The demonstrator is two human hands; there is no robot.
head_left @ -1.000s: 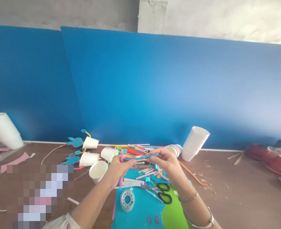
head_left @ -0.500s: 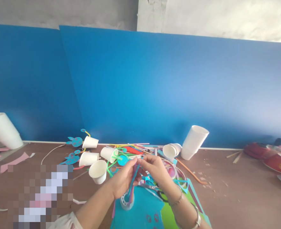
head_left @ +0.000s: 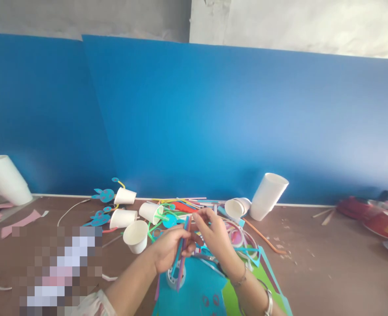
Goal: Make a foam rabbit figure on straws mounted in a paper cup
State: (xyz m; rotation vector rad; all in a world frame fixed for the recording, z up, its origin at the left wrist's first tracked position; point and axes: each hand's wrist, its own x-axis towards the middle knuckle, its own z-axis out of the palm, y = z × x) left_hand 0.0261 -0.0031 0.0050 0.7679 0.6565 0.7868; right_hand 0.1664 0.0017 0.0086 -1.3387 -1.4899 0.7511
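Observation:
My left hand (head_left: 170, 249) is closed around a few drinking straws (head_left: 183, 250), blue, purple and orange, held at a slant. Just right of their upper ends is my right hand (head_left: 214, 235), its fingers loosely bent and apart, with nothing visible in them. Whether its lower fingers touch the straws, I cannot tell. Beneath the straws' lower ends lies a clear roll of tape (head_left: 170, 281) on a blue paper sheet (head_left: 197, 287). Scissors (head_left: 210, 257) with dark handles lie partly hidden behind my right wrist.
Paper cups (head_left: 135, 237) lie and stand to the left, some joined to blue paper animal shapes (head_left: 105, 195). A pile of straws (head_left: 194, 204) lies at the back. A tall stack of cups (head_left: 269, 196) leans by the blue partition (head_left: 213, 123). Green paper (head_left: 238, 298) lies at right front.
My right hand has moved slightly right, off the straws' upper ends, and its fingers have loosened. The straws in my left hand have spread apart, and their lower ends show more.

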